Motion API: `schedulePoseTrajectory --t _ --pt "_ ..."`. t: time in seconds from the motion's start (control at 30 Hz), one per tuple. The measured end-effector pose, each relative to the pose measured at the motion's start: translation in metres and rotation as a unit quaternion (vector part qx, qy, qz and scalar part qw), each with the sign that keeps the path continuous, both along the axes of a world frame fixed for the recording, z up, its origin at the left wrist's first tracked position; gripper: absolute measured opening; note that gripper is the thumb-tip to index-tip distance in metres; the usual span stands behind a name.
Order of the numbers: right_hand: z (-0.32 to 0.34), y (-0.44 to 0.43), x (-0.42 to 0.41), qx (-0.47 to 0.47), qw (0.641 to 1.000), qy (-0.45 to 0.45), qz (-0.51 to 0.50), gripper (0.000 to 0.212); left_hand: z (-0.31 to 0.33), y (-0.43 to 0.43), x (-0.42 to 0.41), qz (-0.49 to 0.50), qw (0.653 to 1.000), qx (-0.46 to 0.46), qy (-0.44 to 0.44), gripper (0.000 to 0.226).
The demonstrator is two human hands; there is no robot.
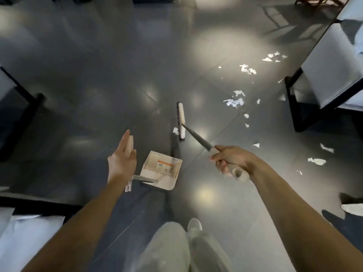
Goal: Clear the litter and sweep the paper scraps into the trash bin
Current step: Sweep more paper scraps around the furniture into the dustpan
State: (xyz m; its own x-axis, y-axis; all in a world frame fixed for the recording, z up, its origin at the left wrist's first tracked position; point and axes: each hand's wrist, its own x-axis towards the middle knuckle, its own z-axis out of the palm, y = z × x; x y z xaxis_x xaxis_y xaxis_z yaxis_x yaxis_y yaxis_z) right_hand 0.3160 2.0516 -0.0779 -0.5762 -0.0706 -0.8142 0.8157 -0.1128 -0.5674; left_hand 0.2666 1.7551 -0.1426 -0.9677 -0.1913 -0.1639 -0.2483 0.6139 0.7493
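R grip [229, 160] is clamping round the cream end of the broom handle [198, 137], fingers curled tight. The shaft is slanting down & fwd to the broom head [181, 120], which is resting on the dark floor [98, 75] approx. mid-frame. One small paper scrap [175, 130] is lying right against the head's bristle side.

L grip [121, 160] is standing apart: fingers straight & together, palm turned toward the cream top of the dustpan handle [129, 144]. It's looking like a touch along the fingers, not a wrap. The dustpan [169, 181] is sitting on the floor betw. the two grips, nearer the person than the broom head, w/ an orange-striped label [165, 164] inside it.

The other paper scraps [234, 102] are lying scattered to the R of the broom, well apart from the pan, trailing from beside the white-topped, black-framed furniture [334, 61] back toward the person. Light trousers [167, 248] & a pale shoe [194, 224] are showing at bottom; a second shoe [351, 209] is poking in at the R edge.
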Motion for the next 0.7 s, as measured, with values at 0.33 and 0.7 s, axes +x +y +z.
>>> schedulePoseTrajectory --t 0.33,0.7 --pt "-0.077 0.033 -0.208 0.061 0.994 -0.058 0.074 0.033 -0.025 0.041 -0.196 -0.030 0.999 -0.042 0.007 0.060" --pt "-0.069 0.045 -0.254 0.060 0.954 -0.210 0.206 0.049 -0.030 0.062 -0.294 -0.044 0.999 -0.009 -0.014 0.064"
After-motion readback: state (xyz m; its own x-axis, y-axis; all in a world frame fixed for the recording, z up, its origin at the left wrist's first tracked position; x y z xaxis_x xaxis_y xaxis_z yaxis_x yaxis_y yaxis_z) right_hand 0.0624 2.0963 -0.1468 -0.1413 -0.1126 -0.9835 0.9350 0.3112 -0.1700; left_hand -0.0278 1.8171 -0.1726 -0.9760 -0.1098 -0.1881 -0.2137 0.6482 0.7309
